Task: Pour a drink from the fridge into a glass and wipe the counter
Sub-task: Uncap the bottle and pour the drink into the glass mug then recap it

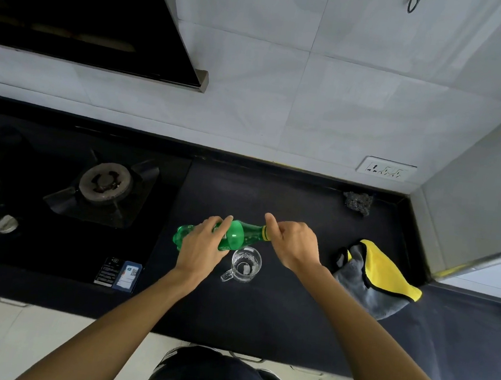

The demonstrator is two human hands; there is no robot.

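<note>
A green plastic bottle (234, 235) lies almost sideways in the air above the black counter (277, 309), its neck pointing right. My left hand (202, 246) grips its body. My right hand (291, 244) pinches the yellow cap (266, 233) at the neck. Just below the bottle, an empty clear glass mug (245, 264) stands upright on the counter, handle to the lower left. A yellow and grey cloth (377, 277) lies crumpled on the counter to the right of the mug.
A black gas hob with a burner (106, 180) and knobs (5, 224) fills the left. A dark scrubber (358, 202) sits at the back right corner. A wall socket (386, 169) is above it. A range hood (91, 21) hangs at upper left.
</note>
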